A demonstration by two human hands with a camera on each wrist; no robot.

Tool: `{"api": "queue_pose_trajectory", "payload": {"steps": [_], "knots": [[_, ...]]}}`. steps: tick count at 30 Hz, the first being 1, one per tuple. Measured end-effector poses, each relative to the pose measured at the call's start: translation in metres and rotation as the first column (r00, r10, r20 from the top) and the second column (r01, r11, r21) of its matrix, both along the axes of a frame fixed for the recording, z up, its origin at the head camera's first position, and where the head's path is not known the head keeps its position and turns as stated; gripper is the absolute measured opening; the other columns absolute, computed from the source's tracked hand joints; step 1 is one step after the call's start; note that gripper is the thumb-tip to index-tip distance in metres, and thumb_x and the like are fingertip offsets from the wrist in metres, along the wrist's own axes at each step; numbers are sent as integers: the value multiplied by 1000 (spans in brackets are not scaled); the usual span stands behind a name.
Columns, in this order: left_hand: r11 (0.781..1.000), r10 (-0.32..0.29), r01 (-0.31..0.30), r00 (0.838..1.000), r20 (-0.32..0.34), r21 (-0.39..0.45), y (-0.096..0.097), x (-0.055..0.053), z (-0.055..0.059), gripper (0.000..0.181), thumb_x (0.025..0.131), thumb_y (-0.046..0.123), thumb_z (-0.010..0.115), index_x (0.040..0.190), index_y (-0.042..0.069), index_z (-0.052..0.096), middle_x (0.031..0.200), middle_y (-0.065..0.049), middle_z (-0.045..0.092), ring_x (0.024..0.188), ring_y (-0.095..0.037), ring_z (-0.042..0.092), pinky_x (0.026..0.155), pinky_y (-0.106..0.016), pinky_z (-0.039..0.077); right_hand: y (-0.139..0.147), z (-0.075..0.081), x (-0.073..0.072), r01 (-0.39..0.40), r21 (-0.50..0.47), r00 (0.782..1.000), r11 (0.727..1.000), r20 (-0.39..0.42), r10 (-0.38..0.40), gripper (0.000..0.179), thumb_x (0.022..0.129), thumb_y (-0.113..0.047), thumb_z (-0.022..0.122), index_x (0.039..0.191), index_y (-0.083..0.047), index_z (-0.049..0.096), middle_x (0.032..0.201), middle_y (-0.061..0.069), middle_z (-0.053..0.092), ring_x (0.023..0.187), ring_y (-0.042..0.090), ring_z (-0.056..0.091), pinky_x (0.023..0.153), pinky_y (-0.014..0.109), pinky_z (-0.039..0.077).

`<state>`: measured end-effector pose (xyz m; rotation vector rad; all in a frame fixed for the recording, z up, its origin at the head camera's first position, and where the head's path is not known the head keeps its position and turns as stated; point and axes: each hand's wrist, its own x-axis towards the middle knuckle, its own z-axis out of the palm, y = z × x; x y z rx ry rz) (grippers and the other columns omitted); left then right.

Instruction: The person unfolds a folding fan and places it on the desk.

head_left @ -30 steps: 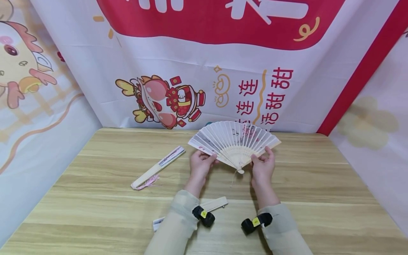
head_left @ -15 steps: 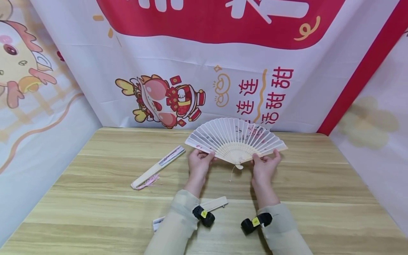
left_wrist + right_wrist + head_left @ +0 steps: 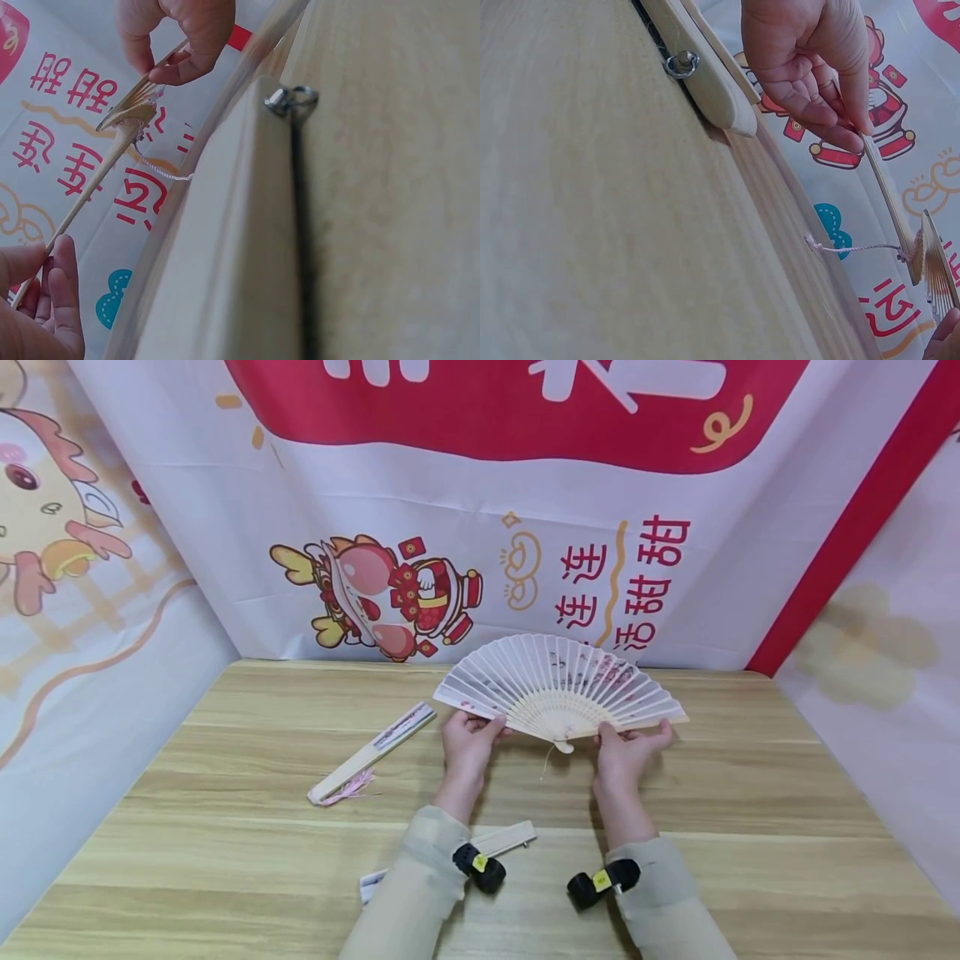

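Observation:
A spread folding fan (image 3: 551, 681), white with pink and grey flower prints and pale ribs, is held up over the far part of the table. My left hand (image 3: 468, 748) pinches its left outer rib between thumb and fingers. On the right outer rib, my right hand (image 3: 624, 762) has its thumb in front and its fingers behind. The ribs meet at a rounded pivot end between the hands, where a thin twisted cord (image 3: 159, 166) hangs. Both wrist views show the fan edge-on, with finger and thumb tips on the outer ribs (image 3: 885, 187).
A folded fan (image 3: 371, 753) with a pink tassel (image 3: 352, 787) lies left of my hands on the wooden table (image 3: 750, 793). Another folded fan (image 3: 506, 839) lies partly hidden beneath my left forearm; its metal ring (image 3: 304, 95) shows close up. A printed cloth backdrop (image 3: 450, 485) stands behind.
The fan has spread wider as its right edge swung outward and down with my right hand's fingers. It has risen slightly. My left hand keeps its grip almost in place.

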<state>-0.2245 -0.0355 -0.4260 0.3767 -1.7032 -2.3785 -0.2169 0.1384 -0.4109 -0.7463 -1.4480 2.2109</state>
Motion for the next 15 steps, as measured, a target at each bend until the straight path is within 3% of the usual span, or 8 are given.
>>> {"api": "queue_pose_trajectory", "payload": {"steps": [7,11,15], "knots": [[1000,19,-19,1000,-17,0,1,1,2,26,84,-9,71,107,-7,58,76,-4,63,59,-12,65,59,-22,55,0,0,1,13,-38,999,999,-29,-14,100,88,13,59,153,-25,-7,124,13,56,75,12,56,72,21,56],[999,33,-32,998,-53,32,2,1,3,32,81,-13,71,110,-8,58,86,-12,66,63,-15,65,66,-32,61,1,1,2,-3,-57,1000,998,-27,2,99,90,12,57,152,-26,-9,127,14,56,74,12,56,71,20,55],[996,2,3,998,-59,84,1,1,4,32,81,-15,69,110,-7,57,88,-11,66,66,-14,65,74,-38,62,2,2,1,-18,-70,1000,997,-26,16,100,91,12,56,153,-29,-10,128,14,55,72,12,55,65,17,52]]}}
